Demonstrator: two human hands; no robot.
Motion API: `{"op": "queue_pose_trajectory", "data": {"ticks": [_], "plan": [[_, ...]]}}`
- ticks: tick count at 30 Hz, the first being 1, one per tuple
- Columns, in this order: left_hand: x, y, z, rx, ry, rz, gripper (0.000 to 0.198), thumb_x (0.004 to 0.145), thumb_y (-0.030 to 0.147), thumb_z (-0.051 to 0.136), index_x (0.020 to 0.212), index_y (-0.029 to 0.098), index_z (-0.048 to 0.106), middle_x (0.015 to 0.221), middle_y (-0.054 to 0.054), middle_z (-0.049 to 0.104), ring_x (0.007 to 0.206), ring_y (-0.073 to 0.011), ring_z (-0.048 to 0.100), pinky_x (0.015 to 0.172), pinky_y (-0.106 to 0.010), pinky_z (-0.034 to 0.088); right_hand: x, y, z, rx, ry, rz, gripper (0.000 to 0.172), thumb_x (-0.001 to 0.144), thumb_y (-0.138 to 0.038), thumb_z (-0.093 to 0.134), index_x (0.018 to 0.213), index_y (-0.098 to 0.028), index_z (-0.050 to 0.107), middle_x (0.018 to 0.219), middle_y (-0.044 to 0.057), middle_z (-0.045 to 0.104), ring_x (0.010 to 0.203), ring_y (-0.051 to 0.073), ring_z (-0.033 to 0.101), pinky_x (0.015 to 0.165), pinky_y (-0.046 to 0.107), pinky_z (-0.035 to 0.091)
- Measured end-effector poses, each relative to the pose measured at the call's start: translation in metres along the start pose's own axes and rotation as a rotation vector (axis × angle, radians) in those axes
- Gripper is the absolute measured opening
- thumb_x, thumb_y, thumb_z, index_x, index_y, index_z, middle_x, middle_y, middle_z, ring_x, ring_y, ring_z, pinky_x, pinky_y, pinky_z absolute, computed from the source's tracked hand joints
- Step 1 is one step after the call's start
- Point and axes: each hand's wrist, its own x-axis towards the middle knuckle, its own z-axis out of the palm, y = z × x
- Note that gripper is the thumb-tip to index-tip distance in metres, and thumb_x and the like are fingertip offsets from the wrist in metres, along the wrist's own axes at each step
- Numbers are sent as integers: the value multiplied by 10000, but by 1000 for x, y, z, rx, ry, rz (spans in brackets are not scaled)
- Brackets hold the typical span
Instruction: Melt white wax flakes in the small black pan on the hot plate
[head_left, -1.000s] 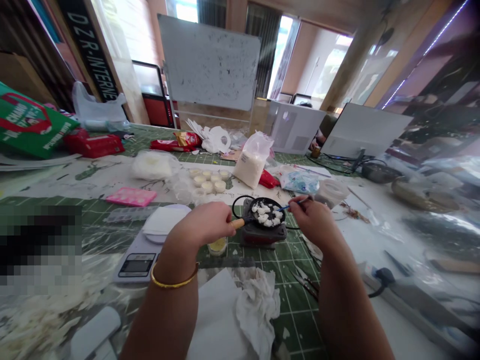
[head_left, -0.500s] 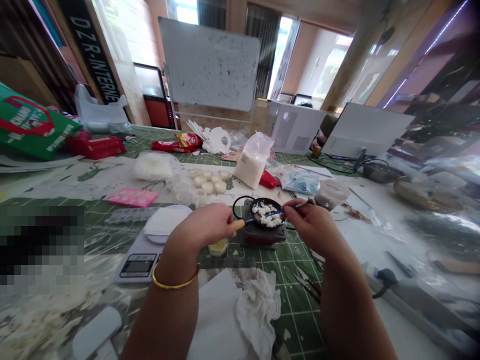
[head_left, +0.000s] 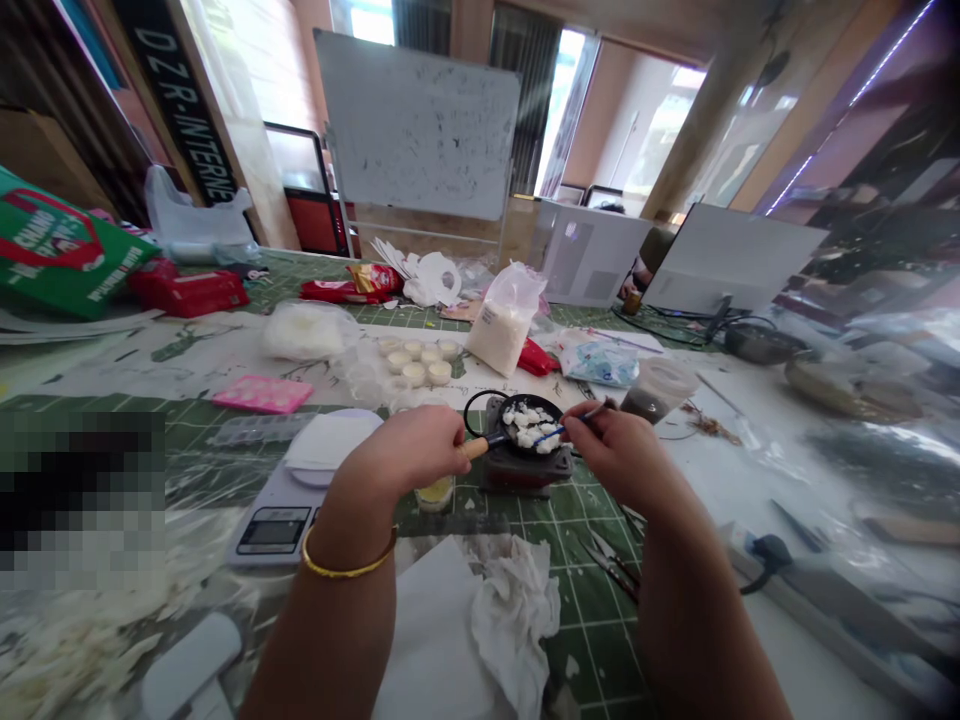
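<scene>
My left hand (head_left: 421,445) is closed around the wooden handle of a small black frying pan (head_left: 513,446). The pan rests on a small dark hot plate (head_left: 526,474). White chunks (head_left: 531,420) lie in the pan, perhaps wax. In my right hand (head_left: 611,440), fingers pinched, is a thin blue stick (head_left: 551,434) whose tip reaches into the chunks. Below my left hand stands a small glass cup with yellow contents (head_left: 435,494). A white kitchen scale (head_left: 274,525) is left of my left forearm.
Behind the pan are several filled cups (head_left: 416,362) and a bag of white pellets (head_left: 501,325). Scissors (head_left: 609,562) and a crumpled white tissue (head_left: 517,610) lie in front. A power strip (head_left: 825,600) with a plug sits at right, a pink mould (head_left: 262,393) at left.
The blue stick's tip has shifted slightly within the pan, and the white chunks have moved a little. My left hand keeps its hold on the handle.
</scene>
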Motion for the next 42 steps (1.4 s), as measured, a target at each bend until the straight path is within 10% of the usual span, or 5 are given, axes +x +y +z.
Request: {"op": "queue_pose_trajectory", "data": {"ticks": [42], "plan": [[0, -1, 1, -12, -7, 1, 194, 652, 316, 499, 746, 192, 614, 687, -23, 594, 597, -137, 517, 494, -245, 284, -7, 2, -19, -72, 8, 78, 353, 794, -407, 388, 691, -192, 647, 716, 51, 651, 609, 159, 562, 547, 260, 357]]}}
